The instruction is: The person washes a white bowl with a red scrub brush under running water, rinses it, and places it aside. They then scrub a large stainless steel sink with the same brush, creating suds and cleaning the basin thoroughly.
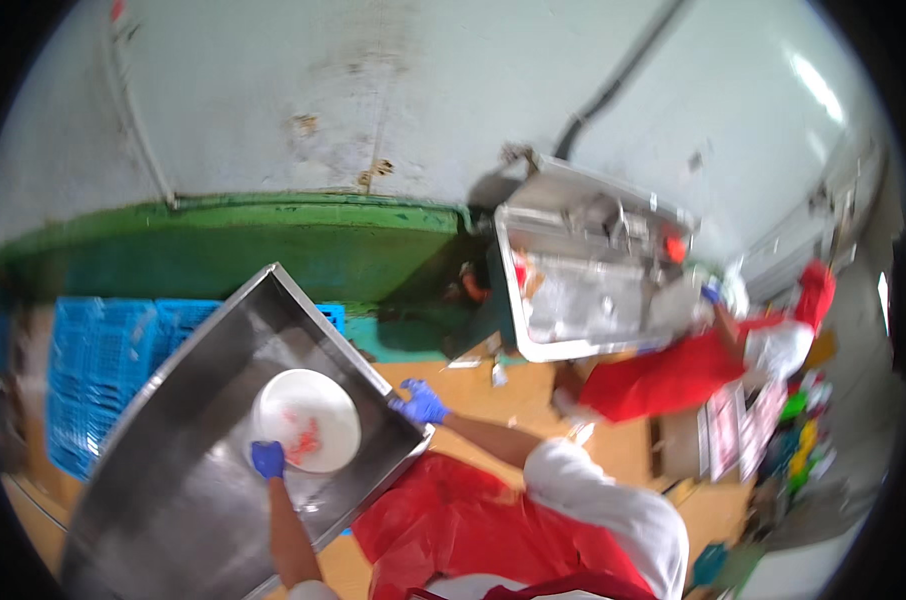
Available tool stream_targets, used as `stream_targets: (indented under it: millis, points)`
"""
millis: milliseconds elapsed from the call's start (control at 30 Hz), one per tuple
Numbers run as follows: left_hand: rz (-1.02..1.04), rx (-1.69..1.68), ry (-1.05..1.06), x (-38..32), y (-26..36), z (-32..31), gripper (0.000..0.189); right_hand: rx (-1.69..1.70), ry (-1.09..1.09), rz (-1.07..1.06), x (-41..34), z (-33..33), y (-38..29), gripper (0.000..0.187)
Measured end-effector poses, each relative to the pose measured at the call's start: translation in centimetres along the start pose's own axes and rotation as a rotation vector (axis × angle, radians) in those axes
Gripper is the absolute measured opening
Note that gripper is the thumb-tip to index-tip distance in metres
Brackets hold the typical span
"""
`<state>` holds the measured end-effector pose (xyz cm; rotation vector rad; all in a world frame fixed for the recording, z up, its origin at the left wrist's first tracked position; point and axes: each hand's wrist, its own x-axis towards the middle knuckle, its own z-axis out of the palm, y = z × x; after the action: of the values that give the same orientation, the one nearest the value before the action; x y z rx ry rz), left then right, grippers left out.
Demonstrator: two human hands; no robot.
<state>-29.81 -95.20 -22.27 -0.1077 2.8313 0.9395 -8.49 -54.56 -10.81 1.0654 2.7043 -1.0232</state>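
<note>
My left hand (268, 458), in a blue glove, grips the near-left rim of a round white plastic bucket (344, 427). Some small red pieces (303, 441) lie inside the bucket. The bucket stands in a deep-edged stainless steel trough (182, 480) before me. My right hand (423, 403), gloved in blue too, is at the trough's right edge with its fingers spread. Its fingertips seem to touch the steel rim, though blur hides the exact contact. A red apron (460, 517) covers my front, close against the trough.
Blue plastic crates (100, 375) stand behind the trough on the left. Along the wall to the right is a steel sink (588, 300) with items in it. A co-worker in a red apron (670, 375) leans over it. Stacked trays (712, 435) stand behind that person.
</note>
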Motion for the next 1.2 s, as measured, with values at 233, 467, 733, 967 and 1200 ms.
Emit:
stream_targets:
  millis: [233, 467, 733, 967, 1200]
  points:
    - [-0.572, -0.801, 0.115, -0.1, -14.0, 15.1, 0.048, 0.117, 0.031, -0.179, 5.1, 3.6, -6.2, 0.055]
    - [-0.118, 0.141, 0.468, 0.4, -12.3, 15.6, 0.040, 0.395, -0.176, 0.131, 8.5, 5.2, -5.3, 0.052]
    - [0.163, 0.292, -0.461, 7.9, -5.8, 27.0, 0.070, 0.163, -0.086, 0.189, 8.2, 4.6, -4.2, 0.068]
    - [-0.029, 0.291, -0.684, 9.3, -16.2, 42.6, 0.073, 0.349, -0.169, 0.163, 7.0, 4.3, -3.1, 0.074]
    - [-0.699, -1.060, -0.459, 5.3, -1.5, 21.2, 0.048, 0.397, -0.211, 0.190, 8.1, 5.2, -2.6, 0.052]
